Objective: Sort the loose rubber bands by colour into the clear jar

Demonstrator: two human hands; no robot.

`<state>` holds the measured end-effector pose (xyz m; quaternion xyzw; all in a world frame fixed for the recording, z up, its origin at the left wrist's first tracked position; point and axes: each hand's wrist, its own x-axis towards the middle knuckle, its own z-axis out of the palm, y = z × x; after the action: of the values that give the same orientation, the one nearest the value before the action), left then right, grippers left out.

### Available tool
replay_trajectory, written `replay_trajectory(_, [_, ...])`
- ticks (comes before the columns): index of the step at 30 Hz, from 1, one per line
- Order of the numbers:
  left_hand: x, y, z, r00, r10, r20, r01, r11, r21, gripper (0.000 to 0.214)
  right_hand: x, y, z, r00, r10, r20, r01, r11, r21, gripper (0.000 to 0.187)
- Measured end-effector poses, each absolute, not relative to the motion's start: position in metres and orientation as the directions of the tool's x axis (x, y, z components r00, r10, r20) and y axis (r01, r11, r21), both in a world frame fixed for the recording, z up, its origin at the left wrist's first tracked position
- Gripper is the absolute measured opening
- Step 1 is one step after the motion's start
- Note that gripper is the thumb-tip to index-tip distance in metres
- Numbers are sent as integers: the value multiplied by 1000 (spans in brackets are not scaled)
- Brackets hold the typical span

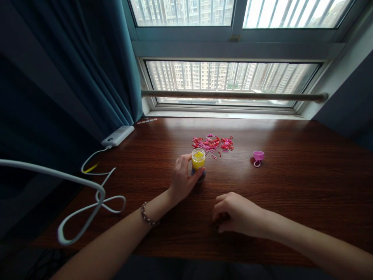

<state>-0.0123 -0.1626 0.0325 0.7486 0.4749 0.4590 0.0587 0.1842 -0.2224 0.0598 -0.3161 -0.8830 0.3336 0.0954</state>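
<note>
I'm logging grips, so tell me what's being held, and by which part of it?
The left hand holds the clear jar by its side, below the rim. Whether the curled right hand holds anything can't be told.

The wooden table (305, 179) bears a white box (119, 136) near its far left corner, a white cord (101, 191) by the left edge, pink and red loops (213, 144) toward the far edge, and a pink cup (258, 155) nearer the right edge.
</note>
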Motion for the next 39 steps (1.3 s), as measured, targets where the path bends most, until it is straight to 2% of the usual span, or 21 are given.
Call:
replay_trajectory(3, [-13,-162,32,131,760,636,665,-543,512,32,183,-226,51,-795,601,-82,504,580,-640,10])
replay_trajectory(6, [-12,-162,33,144,737,660,672,-562,482,35,183,-221,59,-758,652,31,458,565,-686,11])
replay_trajectory(10, [-10,-162,36,192,684,704,668,-617,417,38,181,-203,88,-422,823,380,396,545,-739,6])
replay_trajectory(12, [-10,-163,38,226,659,717,659,-646,386,38,178,-193,100,-277,838,471,395,546,-739,5])
replay_trajectory(14, [-10,-163,40,261,630,731,651,-675,349,39,173,-184,106,-215,845,490,426,532,-732,4])
replay_trajectory(17, [-11,-164,41,289,584,758,644,-705,297,41,168,-172,105,-169,889,426,496,450,-743,6])
replay_trajectory(21, [-12,-166,40,330,537,776,631,-737,242,40,166,-155,91,-124,973,192,486,229,-844,32])
replay_trajectory(24, [-11,-168,38,361,518,775,615,-757,220,41,162,-146,79,-165,985,51,511,129,-850,36])
replay_trajectory(29, [-12,-166,34,335,543,770,633,-735,243,37,154,-140,70,-174,980,95,548,176,-818,40])
replay_trajectory(31, [-11,-166,35,311,563,766,635,-723,274,38,154,-139,75,-219,975,46,438,141,-888,39])
replay_trajectory(34, [-11,-165,38,274,591,759,634,-704,319,41,158,-139,89,-350,934,-74,168,-15,-986,37])
replay_trajectory(37, [-11,-166,41,265,606,750,642,-692,332,41,164,-143,99,-431,896,-108,-9,-124,-992,39])
replay_trajectory(39, [-11,-166,43,262,621,739,643,-683,346,40,170,-148,99,-439,895,-80,-90,-133,-987,37])
